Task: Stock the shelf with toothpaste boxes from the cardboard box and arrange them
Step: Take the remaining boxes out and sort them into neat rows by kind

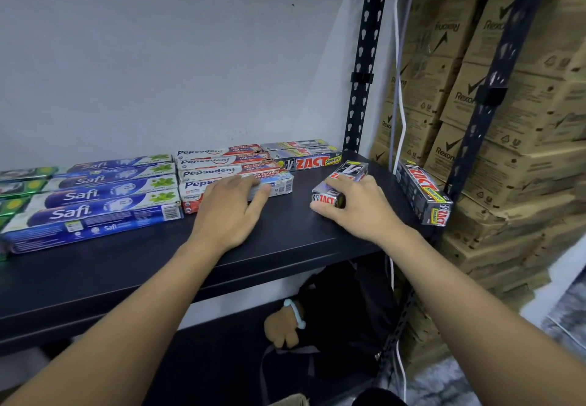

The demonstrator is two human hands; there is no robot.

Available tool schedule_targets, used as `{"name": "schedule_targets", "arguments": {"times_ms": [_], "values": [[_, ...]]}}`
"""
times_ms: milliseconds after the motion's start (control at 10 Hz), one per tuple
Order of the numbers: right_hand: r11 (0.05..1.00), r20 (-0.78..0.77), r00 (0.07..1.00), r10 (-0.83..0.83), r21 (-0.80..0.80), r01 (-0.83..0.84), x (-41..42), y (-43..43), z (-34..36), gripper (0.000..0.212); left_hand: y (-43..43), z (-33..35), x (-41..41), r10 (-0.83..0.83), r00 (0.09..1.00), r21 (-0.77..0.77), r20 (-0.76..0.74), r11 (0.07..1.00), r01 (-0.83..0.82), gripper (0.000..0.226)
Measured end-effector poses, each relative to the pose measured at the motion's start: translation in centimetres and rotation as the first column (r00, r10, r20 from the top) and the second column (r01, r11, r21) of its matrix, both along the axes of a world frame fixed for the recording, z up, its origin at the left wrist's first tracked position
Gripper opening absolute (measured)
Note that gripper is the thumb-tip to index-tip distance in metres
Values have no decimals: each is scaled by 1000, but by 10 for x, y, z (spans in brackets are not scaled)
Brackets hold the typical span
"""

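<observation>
Forearms: both come in bare from the lower edge of the view and cross the front lip of the shelf point(285, 240).
Right hand point(358, 205): fingers point(355, 188) clamped over the near end of a Zact box point(348, 172), thumb tucked at its lower left corner.
Left hand point(231, 212): fingers point(241, 183) laid nearly straight and slightly apart on top of the front Pepsodent box point(279, 183), pressing rather than gripping, in our judgement.
Held box, position: on the shelf, right of the Pepsodent stack and apart from it, with bare shelf between.
Held box, axis: it runs away from us, tilted a little to the right.
Held box, look: silver and black carton with red lettering, its end flap facing us.
Zact row point(304, 155): behind and to the left of the held box, against the wall, long axes running across the shelf.
Governing relation: we judge that the held box needs about a quarter turn and a push back and left to join that row; the right hand is nearer.
Stray Zact box point(425, 193): at the right edge of the shelf, well apart from the row.
Safi boxes point(95, 196): ranked to the left.
Rexona cartons point(507, 120): stacked beyond the upright.
</observation>
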State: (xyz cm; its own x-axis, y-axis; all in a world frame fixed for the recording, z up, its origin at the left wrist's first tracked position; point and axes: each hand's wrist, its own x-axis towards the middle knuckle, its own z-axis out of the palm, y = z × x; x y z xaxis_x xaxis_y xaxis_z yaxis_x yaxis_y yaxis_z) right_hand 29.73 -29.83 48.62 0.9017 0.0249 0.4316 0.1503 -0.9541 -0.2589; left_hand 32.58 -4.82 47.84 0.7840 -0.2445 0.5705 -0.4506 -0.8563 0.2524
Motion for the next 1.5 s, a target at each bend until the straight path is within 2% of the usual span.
{"name": "schedule_targets", "arguments": {"times_ms": [100,300,400,500,600,800,1000,1300,1500], "values": [[984,32,996,89,151,-93,-1,-13,-10,43,-1,1,-2,-9,1000,-5,3,1000,9,60],[959,-143,979,147,263,-106,23,-41,-6,43,-2,2,-1,-9,1000,1,12,1000,9,56],[948,-190,974,124,313,-60,40,-49,-4,65,-2,3,0,-10,1000,-13,11,1000,10,54],[955,-233,971,54,297,18,53,-47,0,76,-2,2,2,-4,1000,-17,10,1000,4,51],[956,-198,980,25,292,35,71,-46,-4,80,-2,1,3,16,1000,-5,20,1000,-16,52],[957,-147,989,-29,283,70,100,-48,-12,80,-3,-3,8,182,983,105,-19,978,-179,68],[974,-125,988,-89,196,113,118,-40,-14,86,-4,-6,12,241,969,161,-56,960,-230,76],[990,-131,986,-106,84,117,124,-29,-10,74,-5,-6,11,268,962,210,-52,945,-252,77],[992,-129,986,-101,64,110,127,-25,-8,71,-4,-6,11,274,961,216,-48,942,-257,76]]}}
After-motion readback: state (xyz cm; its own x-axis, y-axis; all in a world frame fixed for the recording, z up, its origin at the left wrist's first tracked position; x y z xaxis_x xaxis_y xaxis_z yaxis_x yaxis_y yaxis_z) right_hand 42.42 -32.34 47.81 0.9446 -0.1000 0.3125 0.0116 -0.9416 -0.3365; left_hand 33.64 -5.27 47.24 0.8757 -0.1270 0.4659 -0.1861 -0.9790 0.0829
